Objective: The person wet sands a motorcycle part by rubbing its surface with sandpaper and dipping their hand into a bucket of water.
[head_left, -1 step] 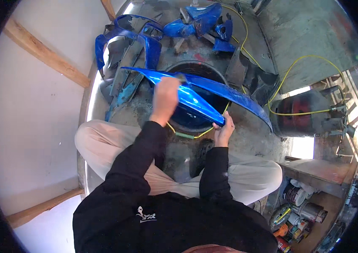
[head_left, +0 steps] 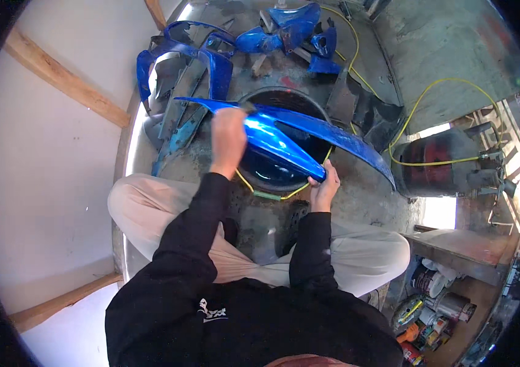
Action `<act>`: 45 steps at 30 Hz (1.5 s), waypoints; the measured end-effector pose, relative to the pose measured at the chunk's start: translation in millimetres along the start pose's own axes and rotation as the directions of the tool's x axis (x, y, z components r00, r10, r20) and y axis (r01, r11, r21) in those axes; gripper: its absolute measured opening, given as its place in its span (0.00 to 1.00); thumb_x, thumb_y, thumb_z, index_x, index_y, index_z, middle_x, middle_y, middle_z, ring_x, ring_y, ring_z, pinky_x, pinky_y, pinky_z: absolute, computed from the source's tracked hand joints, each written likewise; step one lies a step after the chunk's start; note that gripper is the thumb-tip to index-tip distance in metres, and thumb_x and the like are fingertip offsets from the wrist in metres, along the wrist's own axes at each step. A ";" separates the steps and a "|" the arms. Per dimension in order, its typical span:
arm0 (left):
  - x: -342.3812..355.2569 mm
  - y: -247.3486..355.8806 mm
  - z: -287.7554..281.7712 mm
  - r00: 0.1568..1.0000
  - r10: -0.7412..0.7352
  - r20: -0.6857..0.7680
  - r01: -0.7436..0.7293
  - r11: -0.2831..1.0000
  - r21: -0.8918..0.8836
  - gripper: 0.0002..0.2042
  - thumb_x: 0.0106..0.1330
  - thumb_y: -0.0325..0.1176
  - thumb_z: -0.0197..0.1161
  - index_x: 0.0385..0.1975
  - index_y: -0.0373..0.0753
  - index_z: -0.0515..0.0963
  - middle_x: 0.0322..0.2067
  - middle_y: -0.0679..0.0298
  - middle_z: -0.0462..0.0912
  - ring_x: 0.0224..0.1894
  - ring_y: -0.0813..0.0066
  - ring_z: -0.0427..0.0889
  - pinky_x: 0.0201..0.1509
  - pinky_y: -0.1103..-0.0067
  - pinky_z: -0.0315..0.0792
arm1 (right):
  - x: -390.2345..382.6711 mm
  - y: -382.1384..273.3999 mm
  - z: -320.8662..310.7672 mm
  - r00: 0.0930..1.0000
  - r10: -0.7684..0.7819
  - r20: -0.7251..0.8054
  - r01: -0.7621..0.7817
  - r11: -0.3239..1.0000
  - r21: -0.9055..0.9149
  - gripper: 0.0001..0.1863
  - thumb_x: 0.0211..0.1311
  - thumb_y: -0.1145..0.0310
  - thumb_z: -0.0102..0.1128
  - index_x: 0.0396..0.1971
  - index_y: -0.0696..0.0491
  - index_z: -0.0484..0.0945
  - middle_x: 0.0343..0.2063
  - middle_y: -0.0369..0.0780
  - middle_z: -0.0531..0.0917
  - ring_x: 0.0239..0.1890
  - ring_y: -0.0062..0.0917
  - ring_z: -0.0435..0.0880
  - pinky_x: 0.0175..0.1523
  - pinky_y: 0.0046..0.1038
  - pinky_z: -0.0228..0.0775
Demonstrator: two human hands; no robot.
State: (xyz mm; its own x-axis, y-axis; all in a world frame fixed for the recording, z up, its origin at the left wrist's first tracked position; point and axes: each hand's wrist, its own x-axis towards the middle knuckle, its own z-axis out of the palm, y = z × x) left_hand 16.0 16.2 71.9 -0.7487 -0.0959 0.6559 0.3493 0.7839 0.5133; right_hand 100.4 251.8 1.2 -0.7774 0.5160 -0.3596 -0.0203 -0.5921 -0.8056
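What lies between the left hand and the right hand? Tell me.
The head view shows the shiny blue panel spanning the stretch from the left hand to the right hand, with the black bucket beneath it.

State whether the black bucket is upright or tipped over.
Upright. The black bucket has its round mouth facing up toward the camera, beneath the blue panel, and its green-gripped yellow handle down on the near side.

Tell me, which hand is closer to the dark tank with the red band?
The right hand. It grips the lower end of the blue panel, left of the dark tank. The left hand is farther left, at the panel's upper part.
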 end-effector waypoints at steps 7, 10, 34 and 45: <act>-3.2 2.8 0.3 0.929 0.325 0.179 -0.282 0.931 -0.230 0.05 0.67 0.25 0.62 0.38 0.34 0.82 0.39 0.55 0.85 0.44 0.52 0.80 0.54 0.62 0.73 | -3.6 -3.8 3.1 1.000 -0.001 -0.005 0.001 1.000 -0.013 0.15 0.66 0.60 0.72 0.26 0.54 0.79 0.27 0.36 0.81 0.20 0.17 0.80 0.17 0.21 0.80; 0.4 -1.2 -0.1 0.999 0.044 0.001 -0.044 0.999 0.010 0.06 0.67 0.25 0.60 0.38 0.35 0.82 0.38 0.56 0.86 0.45 0.53 0.80 0.52 0.62 0.73 | -4.4 -5.2 3.4 1.000 0.000 0.002 0.000 1.000 -0.007 0.16 0.66 0.59 0.72 0.26 0.54 0.79 0.27 0.35 0.81 0.20 0.17 0.80 0.18 0.20 0.80; -4.2 8.7 4.4 0.900 0.398 0.177 -0.377 0.915 -0.144 0.08 0.66 0.23 0.55 0.41 0.34 0.79 0.43 0.54 0.84 0.44 0.52 0.81 0.52 0.62 0.73 | -6.0 -5.2 4.7 1.000 0.005 -0.020 -0.005 1.000 -0.027 0.16 0.67 0.59 0.71 0.26 0.54 0.79 0.26 0.35 0.81 0.21 0.15 0.80 0.19 0.19 0.80; -0.6 5.2 1.2 0.904 0.385 0.188 -0.344 0.913 -0.217 0.06 0.65 0.23 0.58 0.39 0.34 0.80 0.43 0.54 0.86 0.45 0.52 0.81 0.53 0.63 0.73 | -7.5 -5.9 4.6 1.000 -0.003 0.005 0.003 1.000 -0.019 0.16 0.66 0.58 0.72 0.26 0.54 0.79 0.27 0.36 0.81 0.22 0.16 0.80 0.19 0.19 0.80</act>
State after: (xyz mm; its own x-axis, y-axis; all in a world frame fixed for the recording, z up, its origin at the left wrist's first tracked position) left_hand 17.6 21.1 73.5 -0.6478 0.3303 0.6865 0.6991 0.6157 0.3635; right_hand 103.4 248.7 10.8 -0.7808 0.5146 -0.3543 -0.0111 -0.5785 -0.8156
